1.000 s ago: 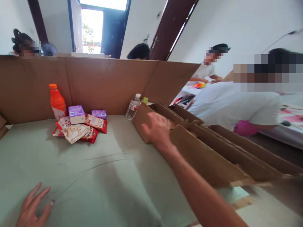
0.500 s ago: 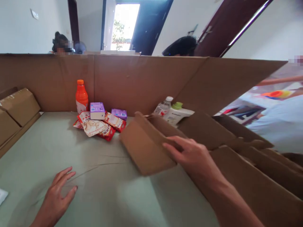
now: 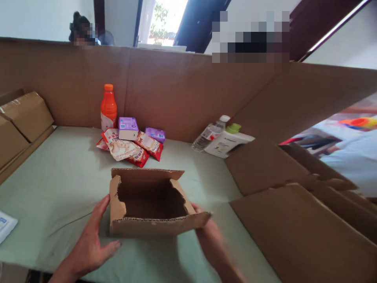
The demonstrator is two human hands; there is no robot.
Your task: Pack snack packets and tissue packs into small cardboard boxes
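A small cardboard box (image 3: 144,227) is in front of me, its top open and its edges torn. The inside looks dark, with nothing visible in it. My left hand (image 3: 92,237) is at the box's left side, fingers stretched out and thumb apart, fingertips at or just touching the wall. At the right end my right hand (image 3: 204,226) grips the box; most of its fingers are hidden behind the side and the front flap. Beyond the box lie red snack packets (image 3: 149,144) and a purple tissue pack (image 3: 128,128).
An orange bottle (image 3: 108,108) stands by the cardboard wall (image 3: 176,90). A clear bottle (image 3: 209,134) and a white pouch with green cap (image 3: 228,144) lean at the back right. Folded cardboard (image 3: 303,224) lies right, boxes (image 3: 26,116) left. A person's sleeve (image 3: 350,157) shows far right.
The cardboard box has come left and nearer to me in my right hand, turned so its opening faces up. My left hand has moved right, to its left side.
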